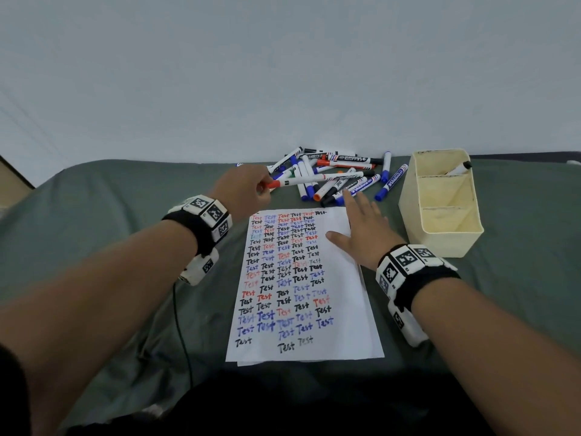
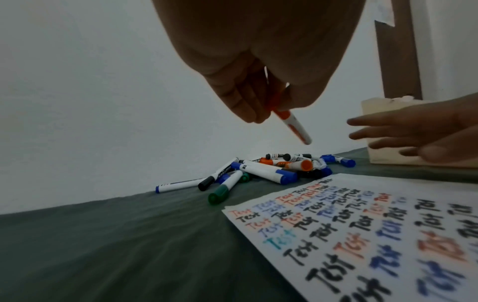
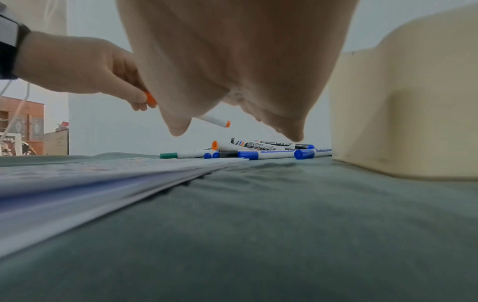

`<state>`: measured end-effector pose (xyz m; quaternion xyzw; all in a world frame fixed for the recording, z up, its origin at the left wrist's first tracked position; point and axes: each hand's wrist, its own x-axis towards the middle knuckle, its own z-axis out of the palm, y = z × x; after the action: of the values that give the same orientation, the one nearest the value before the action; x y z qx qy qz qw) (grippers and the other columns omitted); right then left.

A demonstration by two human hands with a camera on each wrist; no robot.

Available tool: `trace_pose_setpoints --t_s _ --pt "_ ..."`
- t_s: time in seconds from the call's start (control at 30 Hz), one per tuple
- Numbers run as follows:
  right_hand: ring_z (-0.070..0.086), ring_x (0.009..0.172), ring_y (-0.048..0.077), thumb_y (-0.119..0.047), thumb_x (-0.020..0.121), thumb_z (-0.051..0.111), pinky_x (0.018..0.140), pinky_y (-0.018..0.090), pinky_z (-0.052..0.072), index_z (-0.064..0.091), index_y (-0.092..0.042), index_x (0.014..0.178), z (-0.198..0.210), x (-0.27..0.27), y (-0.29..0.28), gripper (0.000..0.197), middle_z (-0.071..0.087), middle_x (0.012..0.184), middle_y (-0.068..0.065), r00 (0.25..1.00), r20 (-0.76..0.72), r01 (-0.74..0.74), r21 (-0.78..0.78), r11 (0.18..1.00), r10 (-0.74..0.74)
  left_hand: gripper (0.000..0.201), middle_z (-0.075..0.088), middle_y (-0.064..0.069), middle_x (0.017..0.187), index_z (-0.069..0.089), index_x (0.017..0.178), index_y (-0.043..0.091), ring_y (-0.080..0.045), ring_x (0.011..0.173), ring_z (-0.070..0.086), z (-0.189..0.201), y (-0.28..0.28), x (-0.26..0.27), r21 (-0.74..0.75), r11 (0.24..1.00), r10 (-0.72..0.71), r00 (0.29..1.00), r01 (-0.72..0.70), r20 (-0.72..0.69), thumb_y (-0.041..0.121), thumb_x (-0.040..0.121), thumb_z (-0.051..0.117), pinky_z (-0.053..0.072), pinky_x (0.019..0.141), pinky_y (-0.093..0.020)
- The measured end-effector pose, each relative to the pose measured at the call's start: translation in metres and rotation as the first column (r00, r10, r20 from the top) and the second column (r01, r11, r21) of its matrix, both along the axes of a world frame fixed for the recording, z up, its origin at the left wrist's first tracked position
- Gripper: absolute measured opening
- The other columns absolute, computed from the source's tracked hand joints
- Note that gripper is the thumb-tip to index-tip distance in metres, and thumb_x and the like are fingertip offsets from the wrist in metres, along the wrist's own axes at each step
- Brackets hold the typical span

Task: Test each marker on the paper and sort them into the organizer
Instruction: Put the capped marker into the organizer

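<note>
My left hand (image 1: 251, 188) pinches the orange-capped end of a white marker (image 1: 317, 179), held level above the pile; the same marker (image 2: 372, 128) slants down from my fingers in the left wrist view. My right hand (image 1: 361, 228) hovers with straight, spread fingers over the top right corner of the paper (image 1: 336, 306), holding nothing. The paper is covered with rows of the word "Test" in black, blue and red. A pile of markers (image 1: 339, 176) lies beyond the paper by the wall. The cream organizer (image 1: 440, 234) stands at the right with one black-capped marker (image 1: 460, 168) in its far compartment.
A grey-green cloth (image 1: 125, 247) covers the surface. A white wall (image 1: 283, 73) rises right behind the pile. A thin black cable (image 1: 180, 325) trails from my left wrist across the cloth. The organizer's middle and near compartments hold nothing.
</note>
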<state>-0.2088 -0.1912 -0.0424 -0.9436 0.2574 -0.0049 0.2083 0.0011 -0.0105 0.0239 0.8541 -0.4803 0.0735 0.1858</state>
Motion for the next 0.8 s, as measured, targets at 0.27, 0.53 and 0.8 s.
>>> trace_pose_setpoints --t_s 0.27,0.53,0.8 --pt "0.0 0.155 0.039 -0.046 0.104 0.046 0.122 0.059 0.013 0.011 -0.032 0.161 0.017 -0.004 0.006 0.069 0.004 0.17 0.005 0.988 0.136 -0.044 -0.187 0.981 0.071 0.005 0.062 0.006 0.081 0.069 0.091 0.019 -0.002 0.069 0.049 0.006 -0.003 -0.035 0.035 0.955 -0.296 0.953 0.294 0.067 0.015 0.087 0.068 0.038 0.06 -0.018" --pt "0.057 0.089 0.023 -0.029 0.105 0.049 0.066 0.033 0.04 0.058 -0.021 0.108 0.018 -0.007 0.01 0.013 0.061 0.09 0.005 0.969 0.239 -0.048 -0.047 0.998 0.058 0.027 0.06 0.009 0.101 0.054 0.115 0.027 -0.011 0.094 0.051 0.0 -0.016 -0.054 0.062 0.958 -0.28 0.96 0.279 -0.004 0.032 0.09 0.064 0.048 0.084 -0.032" --pt "0.057 0.084 0.024 -0.024 0.104 0.053 0.073 0.039 0.048 0.06 -0.015 0.111 0.017 -0.003 0.009 0.014 0.064 0.093 0.007 0.964 0.24 -0.093 -0.086 0.992 0.111 0.032 0.062 -0.001 0.095 0.057 0.12 0.023 -0.021 0.089 0.059 0.001 -0.041 -0.074 0.453 0.872 -0.227 0.973 0.185 0.039 0.045 0.105 0.039 0.052 0.081 -0.045"
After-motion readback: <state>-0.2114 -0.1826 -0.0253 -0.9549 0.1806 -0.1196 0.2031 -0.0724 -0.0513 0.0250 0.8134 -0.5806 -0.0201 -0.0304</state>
